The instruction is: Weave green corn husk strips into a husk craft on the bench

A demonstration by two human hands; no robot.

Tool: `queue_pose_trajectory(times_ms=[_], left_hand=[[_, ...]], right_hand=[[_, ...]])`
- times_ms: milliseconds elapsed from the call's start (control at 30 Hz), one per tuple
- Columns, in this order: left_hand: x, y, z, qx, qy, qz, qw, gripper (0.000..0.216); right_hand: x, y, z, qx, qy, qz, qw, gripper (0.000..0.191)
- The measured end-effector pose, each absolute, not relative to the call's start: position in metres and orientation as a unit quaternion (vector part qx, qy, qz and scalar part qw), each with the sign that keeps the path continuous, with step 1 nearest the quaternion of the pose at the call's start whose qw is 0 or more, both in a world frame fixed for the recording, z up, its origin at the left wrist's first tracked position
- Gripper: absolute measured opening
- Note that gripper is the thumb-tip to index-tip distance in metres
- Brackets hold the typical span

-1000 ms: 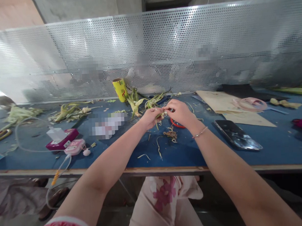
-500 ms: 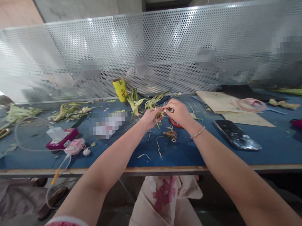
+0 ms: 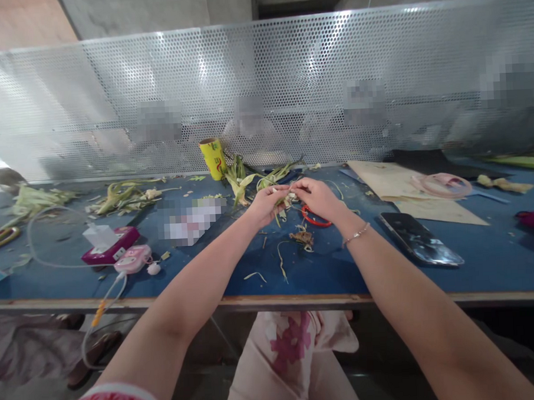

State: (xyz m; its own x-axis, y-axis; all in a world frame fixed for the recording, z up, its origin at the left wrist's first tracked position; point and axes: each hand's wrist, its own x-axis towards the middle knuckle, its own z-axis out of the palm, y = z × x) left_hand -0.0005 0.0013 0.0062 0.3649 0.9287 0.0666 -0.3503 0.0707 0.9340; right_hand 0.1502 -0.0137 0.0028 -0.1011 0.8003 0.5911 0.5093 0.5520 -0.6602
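Note:
Above the middle of the blue table, my left hand (image 3: 268, 204) is closed on a small bundle of pale green corn husk strips (image 3: 282, 212). My right hand (image 3: 316, 196), its thumb and fingers pinched, meets it at the top of the bundle and grips a pale strip there. The strip is small and partly covered by the fingertips. Under the right hand lie red-handled scissors (image 3: 315, 218), their blades hidden. A brown dried tuft (image 3: 302, 238) and a thin loose strand (image 3: 281, 262) lie just below the hands. Behind them rests a heap of green husks (image 3: 239, 180).
A yellow tube (image 3: 213, 159) stands by the perforated metal screen (image 3: 288, 75). To the right are a phone (image 3: 420, 239), brown paper (image 3: 444, 211) and a pink ring-shaped roll (image 3: 443, 185). A purple power block (image 3: 111, 244) with cables and more husks (image 3: 120, 197) lie left.
My right hand has moved slightly down and right, tilting so more of the red scissor handle shows. The left hand stays nearly in place with the bundle.

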Motion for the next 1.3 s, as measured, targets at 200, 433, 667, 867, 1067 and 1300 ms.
queue_pose_trajectory(times_ms=[200, 433, 667, 867, 1067, 1300], left_hand=[[-0.0015, 0.0013, 0.0062, 0.49, 0.3, 0.481, 0.663, 0.009], [-0.0025, 0.0003, 0.0066, 0.497, 0.294, 0.479, 0.661, 0.009], [-0.0021, 0.0009, 0.0068, 0.492, 0.299, 0.486, 0.658, 0.009], [-0.0004, -0.0005, 0.0062, 0.494, 0.295, 0.481, 0.661, 0.01], [0.0006, -0.0007, 0.0044, 0.493, 0.284, 0.474, 0.672, 0.006], [0.0005, -0.0018, 0.0049, 0.494, 0.281, 0.47, 0.675, 0.005]], right_hand=[[0.1494, -0.0132, 0.0028, -0.458, -0.715, 0.205, 0.486, 0.016], [0.1456, -0.0157, 0.0044, -0.455, -0.672, 0.307, 0.498, 0.011], [0.1452, -0.0108, 0.0007, -0.406, -0.656, 0.341, 0.538, 0.013], [0.1456, -0.0112, 0.0009, -0.401, -0.619, 0.355, 0.574, 0.025], [0.1447, -0.0123, 0.0021, -0.387, -0.616, 0.371, 0.577, 0.032], [0.1439, -0.0135, 0.0031, -0.388, -0.637, 0.357, 0.562, 0.031]])
